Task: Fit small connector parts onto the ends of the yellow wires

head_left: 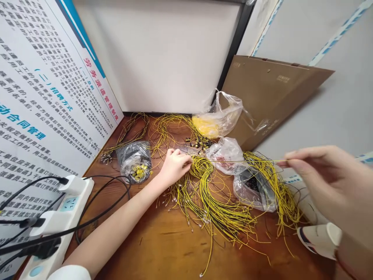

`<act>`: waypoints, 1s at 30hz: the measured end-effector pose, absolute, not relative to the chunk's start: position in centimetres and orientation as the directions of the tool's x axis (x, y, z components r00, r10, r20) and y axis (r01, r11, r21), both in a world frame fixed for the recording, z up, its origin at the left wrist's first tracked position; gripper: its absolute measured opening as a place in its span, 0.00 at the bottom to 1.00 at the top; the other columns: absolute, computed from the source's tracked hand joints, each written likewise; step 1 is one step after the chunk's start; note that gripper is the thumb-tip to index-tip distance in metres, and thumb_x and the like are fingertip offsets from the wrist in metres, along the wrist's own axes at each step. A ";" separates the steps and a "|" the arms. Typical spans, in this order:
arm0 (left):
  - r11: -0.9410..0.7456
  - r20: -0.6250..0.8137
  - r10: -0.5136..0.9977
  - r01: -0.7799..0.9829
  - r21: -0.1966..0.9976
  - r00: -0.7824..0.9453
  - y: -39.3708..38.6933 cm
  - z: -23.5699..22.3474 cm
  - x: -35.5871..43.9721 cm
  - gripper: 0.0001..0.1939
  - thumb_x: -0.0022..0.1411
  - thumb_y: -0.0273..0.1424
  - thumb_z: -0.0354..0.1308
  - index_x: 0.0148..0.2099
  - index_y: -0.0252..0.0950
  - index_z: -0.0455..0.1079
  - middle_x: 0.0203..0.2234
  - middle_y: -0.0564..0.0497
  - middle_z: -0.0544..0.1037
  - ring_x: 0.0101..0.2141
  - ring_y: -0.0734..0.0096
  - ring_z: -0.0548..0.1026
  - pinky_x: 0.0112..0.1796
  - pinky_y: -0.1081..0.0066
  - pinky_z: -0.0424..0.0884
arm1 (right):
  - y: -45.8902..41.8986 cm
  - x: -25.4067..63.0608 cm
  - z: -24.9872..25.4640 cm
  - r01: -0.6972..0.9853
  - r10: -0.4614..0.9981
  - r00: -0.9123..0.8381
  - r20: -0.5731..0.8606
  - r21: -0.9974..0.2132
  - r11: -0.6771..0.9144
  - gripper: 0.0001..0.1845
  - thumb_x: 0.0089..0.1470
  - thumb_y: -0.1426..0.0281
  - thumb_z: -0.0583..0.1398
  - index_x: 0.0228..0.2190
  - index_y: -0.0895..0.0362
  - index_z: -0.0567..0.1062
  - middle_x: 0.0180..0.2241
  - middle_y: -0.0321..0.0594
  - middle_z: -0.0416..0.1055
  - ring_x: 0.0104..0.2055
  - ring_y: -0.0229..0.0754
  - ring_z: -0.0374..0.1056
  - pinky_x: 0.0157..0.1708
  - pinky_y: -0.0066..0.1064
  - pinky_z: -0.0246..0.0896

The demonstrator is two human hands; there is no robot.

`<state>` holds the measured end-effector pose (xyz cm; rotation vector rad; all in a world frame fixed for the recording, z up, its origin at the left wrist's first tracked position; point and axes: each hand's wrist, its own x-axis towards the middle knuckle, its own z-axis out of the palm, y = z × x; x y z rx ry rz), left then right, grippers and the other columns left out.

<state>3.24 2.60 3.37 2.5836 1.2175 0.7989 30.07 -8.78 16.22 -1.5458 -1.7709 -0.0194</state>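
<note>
Observed right hand (329, 182) at right edge of frame, nearest camera: narrow pinch, thumb and fingertips closed on a single yellow wire (247, 161). Recorded wire as drawn out nearly level, long axis running right to left across frame, reaching toward left hand (175, 167) at centre. Noted left arm (116, 221) angled up from lower left, wrist bent, fingers curled down onto top of a heap of yellow wires (210, 202); firmness of any grip on strands not determinable from this view. Found left hand touching heap, right hand well to its right, above a clear plastic bag (250, 190) with dark contents.

Noted at lower right the toe of a white shoe (319, 241); at lower left, a white power strip (55, 229) with black cords. Observed heap on wooden desk (175, 252), loose ends with small metal terminals fanned toward lower edge of frame. Farther up: grey bag of yellow connectors (135, 163) left of centre, coiled wire bundle (166, 128) near back of desk, clear bag with yellow contents (217, 120) at upper centre. Beyond: printed Chinese-text panel (52, 77) at left, brown cardboard sheet (276, 93) leaning at upper right.
</note>
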 end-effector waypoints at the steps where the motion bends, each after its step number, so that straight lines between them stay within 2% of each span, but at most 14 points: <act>1: -0.639 0.356 0.769 0.643 0.422 0.530 2.4 3.6 3.2 0.04 0.60 0.28 0.57 0.35 0.38 0.73 0.32 0.52 0.80 0.39 0.64 0.71 0.46 0.57 0.58 | -8.2 29.5 15.8 0.788 0.851 0.061 0.522 -0.549 0.280 0.12 0.56 0.54 0.58 0.30 0.48 0.70 0.27 0.38 0.74 0.28 0.43 0.72 0.26 0.35 0.67; 2: -0.631 0.323 0.773 0.616 0.471 0.545 2.2 3.9 3.2 0.03 0.59 0.29 0.58 0.37 0.39 0.73 0.34 0.52 0.80 0.41 0.63 0.71 0.47 0.56 0.58 | -7.7 28.9 15.4 0.714 0.869 0.091 0.487 -0.640 0.283 0.12 0.55 0.55 0.60 0.28 0.49 0.70 0.25 0.37 0.73 0.27 0.41 0.72 0.26 0.34 0.68; 4: -0.633 0.290 0.755 0.541 0.553 0.588 1.7 4.7 3.1 0.13 0.56 0.31 0.61 0.45 0.40 0.72 0.42 0.50 0.79 0.47 0.60 0.70 0.50 0.53 0.59 | -6.7 27.9 14.4 0.561 0.903 0.130 0.409 -0.781 0.273 0.11 0.53 0.57 0.62 0.28 0.51 0.71 0.25 0.37 0.73 0.27 0.39 0.72 0.26 0.32 0.69; 6: -0.645 0.294 0.714 0.434 0.629 0.635 1.3 5.6 3.1 0.19 0.56 0.33 0.62 0.51 0.38 0.69 0.50 0.46 0.75 0.51 0.59 0.69 0.52 0.54 0.60 | -5.7 27.2 13.9 0.444 0.924 0.138 0.356 -0.856 0.263 0.11 0.52 0.59 0.63 0.29 0.53 0.72 0.26 0.37 0.73 0.28 0.39 0.72 0.28 0.32 0.71; 7: -0.642 0.287 0.686 0.372 0.670 0.669 1.1 6.0 3.1 0.16 0.59 0.34 0.60 0.49 0.38 0.70 0.49 0.46 0.76 0.51 0.61 0.70 0.52 0.56 0.62 | -5.3 27.0 13.8 0.408 0.928 0.131 0.349 -0.872 0.270 0.10 0.52 0.60 0.63 0.29 0.53 0.72 0.27 0.37 0.73 0.29 0.39 0.73 0.29 0.32 0.71; 9: -0.595 0.237 0.645 0.283 0.752 0.726 1.0 6.7 3.3 0.10 0.65 0.34 0.53 0.43 0.36 0.73 0.41 0.47 0.80 0.44 0.66 0.75 0.47 0.62 0.68 | -4.4 26.6 13.9 0.372 0.922 0.114 0.370 -0.877 0.306 0.09 0.54 0.61 0.61 0.31 0.54 0.72 0.28 0.37 0.73 0.31 0.39 0.73 0.32 0.32 0.72; 11: -0.516 0.206 0.651 0.227 0.826 0.731 1.1 7.2 3.4 0.14 0.67 0.33 0.49 0.37 0.35 0.74 0.32 0.48 0.81 0.36 0.69 0.77 0.42 0.66 0.71 | -3.4 26.2 13.9 0.356 0.912 0.093 0.400 -0.869 0.345 0.09 0.58 0.62 0.58 0.37 0.53 0.72 0.32 0.39 0.74 0.35 0.39 0.73 0.35 0.33 0.71; 14: -0.364 0.244 0.758 0.081 0.928 0.605 1.8 7.7 3.3 0.15 0.67 0.34 0.48 0.36 0.33 0.73 0.27 0.48 0.80 0.30 0.71 0.78 0.38 0.67 0.74 | -1.7 24.7 12.1 0.318 0.927 0.005 0.374 -0.880 0.354 0.16 0.62 0.62 0.52 0.50 0.52 0.67 0.40 0.43 0.75 0.39 0.39 0.73 0.37 0.32 0.71; 15: -0.318 0.257 0.792 0.016 0.948 0.554 2.1 7.9 3.3 0.15 0.67 0.35 0.49 0.36 0.32 0.73 0.27 0.48 0.80 0.29 0.71 0.78 0.37 0.68 0.74 | -1.2 23.9 11.0 0.310 0.935 -0.037 0.354 -0.885 0.347 0.18 0.63 0.63 0.51 0.52 0.53 0.66 0.41 0.45 0.75 0.39 0.39 0.73 0.37 0.33 0.71; 17: -0.260 0.268 0.826 -0.085 0.962 0.495 2.5 8.4 3.3 0.15 0.66 0.37 0.51 0.37 0.31 0.73 0.26 0.47 0.80 0.29 0.71 0.78 0.35 0.69 0.75 | -0.4 22.0 8.5 0.334 0.932 -0.167 0.322 -0.871 0.361 0.15 0.60 0.65 0.55 0.48 0.55 0.70 0.40 0.44 0.76 0.41 0.41 0.73 0.39 0.34 0.71; 20: -0.204 0.244 0.837 -0.134 0.970 0.490 2.7 9.3 3.6 0.13 0.64 0.36 0.54 0.36 0.32 0.73 0.26 0.48 0.79 0.27 0.73 0.77 0.32 0.71 0.75 | 0.2 19.0 5.3 0.427 0.887 -0.330 0.322 -0.787 0.445 0.12 0.57 0.69 0.58 0.43 0.56 0.75 0.40 0.43 0.76 0.44 0.43 0.72 0.44 0.39 0.69; 24: -0.199 0.233 0.836 -0.121 0.972 0.497 2.6 10.3 4.0 0.12 0.62 0.36 0.55 0.34 0.32 0.74 0.24 0.50 0.78 0.23 0.77 0.74 0.28 0.75 0.73 | 0.6 17.1 3.7 0.491 0.855 -0.293 0.428 -0.699 0.519 0.09 0.57 0.72 0.57 0.36 0.55 0.78 0.36 0.41 0.77 0.39 0.43 0.73 0.41 0.37 0.69; 27: -0.298 0.318 0.839 -0.115 0.947 0.441 2.7 10.9 3.9 0.12 0.62 0.36 0.55 0.32 0.33 0.74 0.22 0.51 0.76 0.21 0.79 0.71 0.25 0.77 0.69 | 0.8 17.3 3.5 0.545 0.824 -0.318 0.468 -0.621 0.563 0.09 0.57 0.74 0.57 0.35 0.54 0.78 0.35 0.40 0.78 0.37 0.41 0.73 0.39 0.35 0.69; 30: -0.377 0.399 0.842 -0.134 0.917 0.363 2.8 11.6 3.7 0.14 0.63 0.37 0.55 0.32 0.33 0.74 0.21 0.51 0.75 0.19 0.81 0.68 0.22 0.78 0.66 | 0.8 18.2 3.2 0.603 0.810 -0.323 0.490 -0.553 0.575 0.10 0.58 0.74 0.56 0.35 0.55 0.78 0.38 0.42 0.77 0.40 0.42 0.73 0.42 0.36 0.68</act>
